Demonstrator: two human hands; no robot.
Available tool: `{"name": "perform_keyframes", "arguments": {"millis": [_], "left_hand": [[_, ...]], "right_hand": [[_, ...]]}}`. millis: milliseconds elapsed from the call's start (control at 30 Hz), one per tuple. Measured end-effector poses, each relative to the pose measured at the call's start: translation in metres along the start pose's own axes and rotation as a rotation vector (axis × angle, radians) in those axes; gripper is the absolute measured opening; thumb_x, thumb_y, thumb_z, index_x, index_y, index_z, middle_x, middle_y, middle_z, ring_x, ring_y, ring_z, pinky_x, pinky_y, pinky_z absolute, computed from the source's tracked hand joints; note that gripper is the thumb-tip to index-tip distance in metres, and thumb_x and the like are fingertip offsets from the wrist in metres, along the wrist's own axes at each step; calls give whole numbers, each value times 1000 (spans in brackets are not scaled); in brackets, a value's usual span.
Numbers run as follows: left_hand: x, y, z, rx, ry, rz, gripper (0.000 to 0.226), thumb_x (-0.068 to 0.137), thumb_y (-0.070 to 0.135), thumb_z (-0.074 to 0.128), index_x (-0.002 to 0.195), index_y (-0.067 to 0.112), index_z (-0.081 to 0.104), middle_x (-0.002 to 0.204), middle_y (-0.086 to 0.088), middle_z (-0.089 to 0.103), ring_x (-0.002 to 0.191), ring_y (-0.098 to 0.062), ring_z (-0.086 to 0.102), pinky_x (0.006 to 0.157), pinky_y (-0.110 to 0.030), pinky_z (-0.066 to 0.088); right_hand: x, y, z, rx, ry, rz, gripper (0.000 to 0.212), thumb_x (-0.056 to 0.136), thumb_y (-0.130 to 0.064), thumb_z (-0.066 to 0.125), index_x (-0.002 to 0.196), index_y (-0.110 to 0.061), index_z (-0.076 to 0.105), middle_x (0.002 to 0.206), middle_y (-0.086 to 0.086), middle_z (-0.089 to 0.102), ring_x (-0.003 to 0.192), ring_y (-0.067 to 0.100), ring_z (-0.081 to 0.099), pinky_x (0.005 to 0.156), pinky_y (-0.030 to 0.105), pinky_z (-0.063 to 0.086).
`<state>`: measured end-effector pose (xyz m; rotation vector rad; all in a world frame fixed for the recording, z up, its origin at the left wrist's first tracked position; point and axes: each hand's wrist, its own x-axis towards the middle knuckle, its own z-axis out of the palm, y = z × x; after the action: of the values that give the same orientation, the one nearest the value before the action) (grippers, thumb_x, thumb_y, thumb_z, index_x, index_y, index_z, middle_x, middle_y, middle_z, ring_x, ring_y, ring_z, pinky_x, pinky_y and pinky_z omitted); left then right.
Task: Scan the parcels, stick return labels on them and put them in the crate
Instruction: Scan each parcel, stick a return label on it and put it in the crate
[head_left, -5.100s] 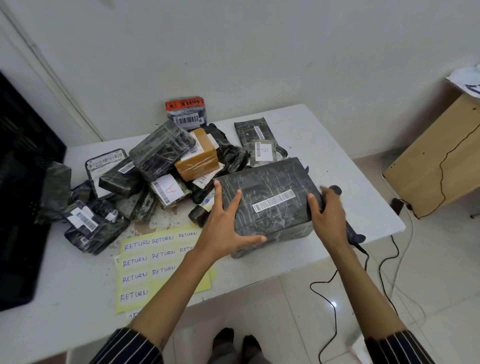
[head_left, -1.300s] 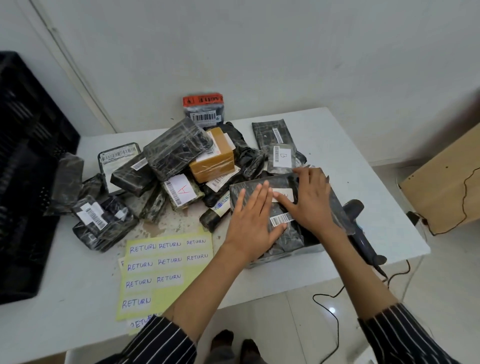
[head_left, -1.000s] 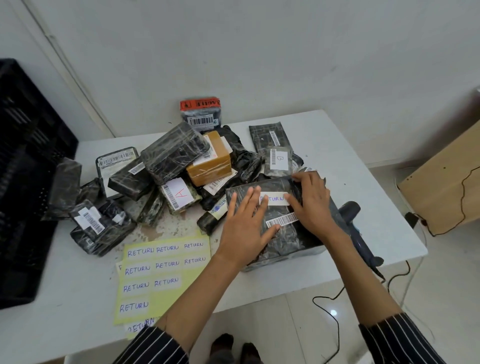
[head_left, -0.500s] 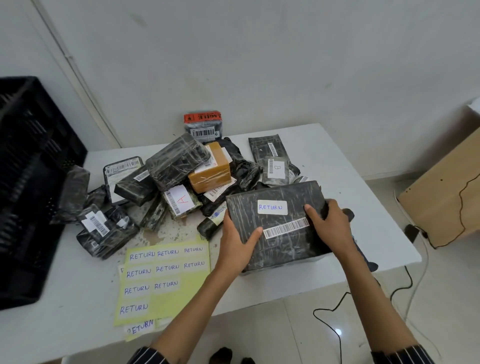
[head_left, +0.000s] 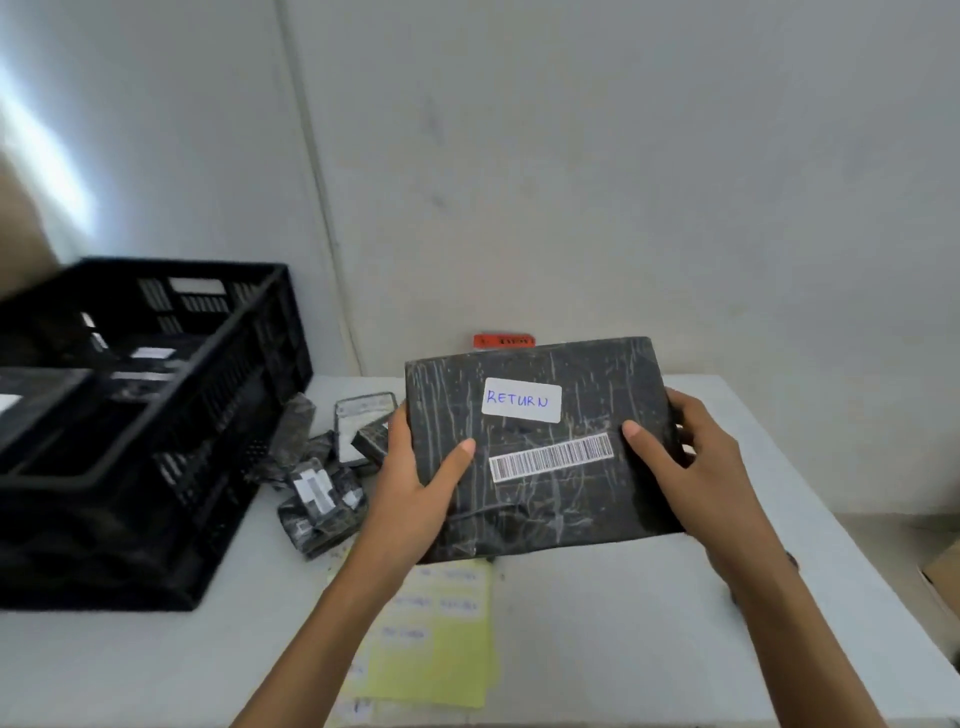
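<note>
Black parcel (head_left: 535, 514) held above the surface (head_left: 623, 623), face tilted toward the camera; left grip (head_left: 415, 499) closed on its left edge, thumb on the top face; right grip (head_left: 696, 478) closed on the right edge likewise; RETURN label (head_left: 521, 400) stuck above the barcode (head_left: 550, 457); black crate (head_left: 208, 358) on the surface at left; yellow label sheet (head_left: 441, 654) lies under the parcel; smaller parcels (head_left: 319, 504) beside the crate.

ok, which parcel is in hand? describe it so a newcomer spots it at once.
Right of the black crate, above the white table, the left hand and right hand hold up one big black-wrapped parcel. Unlike the small parcels lying by the crate, it bears a white RETURN label above a barcode.
</note>
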<state>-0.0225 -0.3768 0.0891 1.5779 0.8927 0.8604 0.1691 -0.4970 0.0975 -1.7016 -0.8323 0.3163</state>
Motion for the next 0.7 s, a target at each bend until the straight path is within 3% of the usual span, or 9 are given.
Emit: {"name": "perform_keyframes", "arguments": {"millis": [100, 267, 333, 467, 600, 700], "left_hand": [[5, 21, -42, -8, 89, 52, 51, 90, 33, 57, 133, 44, 31, 116, 31, 51, 102, 13, 53, 95, -27, 46], [23, 44, -116, -2, 201, 138, 63, 79, 44, 60, 137, 42, 34, 123, 23, 56, 113, 1, 56, 101, -40, 45], [36, 51, -148, 12, 238, 174, 61, 81, 40, 61, 136, 40, 36, 119, 23, 59, 109, 3, 57, 101, -39, 46], [77, 59, -225, 76, 308, 207, 66, 72, 48, 61, 134, 42, 36, 114, 27, 58, 105, 4, 58, 96, -37, 49], [133, 64, -310, 181, 338, 250, 72, 70, 52, 61, 135, 36, 35, 116, 22, 59, 102, 3, 60, 90, -31, 50], [182, 55, -373, 209, 317, 219, 68, 73, 52, 62, 134, 40, 34, 121, 17, 58, 107, -2, 58, 89, -32, 50]], "right_hand": [[9, -32, 30, 74, -54, -92, 37, 88, -26, 61, 124, -31, 51, 111, -15, 61, 100, 6, 60, 77, 25, 51], [32, -79, 92, 168, -148, -226, 38, 88, -25, 62, 123, -34, 50, 111, -18, 62, 99, 4, 61, 70, 16, 51], [44, -100, 123, 199, -174, -274, 39, 87, -24, 62, 123, -36, 50, 109, -20, 62, 96, 1, 61, 67, 13, 51], [76, -143, 198, 223, -236, -349, 44, 87, -25, 63, 128, -32, 48, 111, -17, 62, 99, 2, 61, 78, 21, 53], [120, -186, 286, 270, -291, -408, 44, 89, -19, 62, 130, -26, 47, 114, -15, 61, 99, -3, 60, 75, 9, 49], [154, -208, 356, 278, -361, -389, 44, 91, -19, 59, 132, -26, 45, 116, -16, 58, 100, -7, 56, 77, 9, 47]]}}
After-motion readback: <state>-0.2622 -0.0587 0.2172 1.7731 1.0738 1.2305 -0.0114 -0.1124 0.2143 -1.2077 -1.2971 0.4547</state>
